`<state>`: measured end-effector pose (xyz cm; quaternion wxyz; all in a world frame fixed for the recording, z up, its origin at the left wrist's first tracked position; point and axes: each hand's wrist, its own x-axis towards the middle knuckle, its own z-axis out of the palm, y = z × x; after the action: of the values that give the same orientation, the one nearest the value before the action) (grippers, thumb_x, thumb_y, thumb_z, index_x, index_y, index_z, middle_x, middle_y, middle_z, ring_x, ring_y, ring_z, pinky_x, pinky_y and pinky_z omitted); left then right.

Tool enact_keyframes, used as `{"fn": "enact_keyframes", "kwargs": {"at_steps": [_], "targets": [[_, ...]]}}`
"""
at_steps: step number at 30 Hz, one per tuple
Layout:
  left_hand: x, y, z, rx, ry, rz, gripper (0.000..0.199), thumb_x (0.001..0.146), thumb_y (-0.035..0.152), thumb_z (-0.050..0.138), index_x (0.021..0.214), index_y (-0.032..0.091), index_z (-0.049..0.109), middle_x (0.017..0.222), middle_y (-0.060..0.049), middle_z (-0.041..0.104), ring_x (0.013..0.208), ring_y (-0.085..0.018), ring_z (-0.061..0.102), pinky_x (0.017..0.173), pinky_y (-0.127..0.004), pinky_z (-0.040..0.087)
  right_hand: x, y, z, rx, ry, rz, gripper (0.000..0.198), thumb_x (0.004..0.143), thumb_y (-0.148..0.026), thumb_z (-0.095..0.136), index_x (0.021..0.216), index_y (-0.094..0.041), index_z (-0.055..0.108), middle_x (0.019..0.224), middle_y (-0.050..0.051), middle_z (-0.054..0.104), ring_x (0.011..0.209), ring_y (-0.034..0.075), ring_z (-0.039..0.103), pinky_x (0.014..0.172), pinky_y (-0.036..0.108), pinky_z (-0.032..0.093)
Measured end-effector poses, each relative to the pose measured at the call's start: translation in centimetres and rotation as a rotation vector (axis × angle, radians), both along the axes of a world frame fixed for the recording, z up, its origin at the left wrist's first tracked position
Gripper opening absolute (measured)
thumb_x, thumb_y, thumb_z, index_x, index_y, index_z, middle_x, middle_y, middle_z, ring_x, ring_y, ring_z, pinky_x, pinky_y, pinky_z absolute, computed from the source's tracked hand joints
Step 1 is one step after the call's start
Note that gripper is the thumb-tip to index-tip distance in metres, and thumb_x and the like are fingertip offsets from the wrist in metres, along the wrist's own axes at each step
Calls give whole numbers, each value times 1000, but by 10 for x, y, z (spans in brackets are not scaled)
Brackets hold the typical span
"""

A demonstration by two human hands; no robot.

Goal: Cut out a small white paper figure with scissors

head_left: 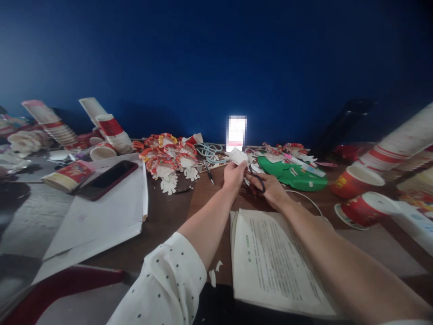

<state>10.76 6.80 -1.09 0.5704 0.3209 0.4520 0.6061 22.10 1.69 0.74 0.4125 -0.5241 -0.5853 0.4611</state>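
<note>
White paper (237, 156) is pinched between the thumb and fingers of the left grip (235, 175), raised near the middle of the table (172, 210). Just beside it, the right grip (271, 188) is closed around dark-handled scissors (261, 181), their blades pointing up beside the paper; whether they touch it is too small to tell. Close behind the hands glows a bright screen (236, 133), its contents blurred. A pen (210, 176) and pale blue cable (211, 151) lie to the left, a green sheet (299, 178) to the right. Printed pages (267, 253) lie under the right forearm, with small white scraps (213, 277) beside them. Farther left are a heap of red-and-white cut pieces (165, 155) and a dark phone (110, 179) on a white box (111, 221); farther right stands a red paper cup (350, 183).
</note>
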Motion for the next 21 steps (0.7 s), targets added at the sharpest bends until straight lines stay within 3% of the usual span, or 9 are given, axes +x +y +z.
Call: {"fn": "enact_keyframes", "kwargs": {"at_steps": [21], "targets": [[0, -1, 6, -35, -34, 3, 17, 78, 20, 72, 66, 17, 60, 61, 0, 64, 59, -13, 61, 65, -25, 49, 4, 4, -10, 58, -28, -15, 53, 73, -71, 75, 59, -22, 59, 52, 1, 53, 51, 14, 44, 51, 30, 34]]}}
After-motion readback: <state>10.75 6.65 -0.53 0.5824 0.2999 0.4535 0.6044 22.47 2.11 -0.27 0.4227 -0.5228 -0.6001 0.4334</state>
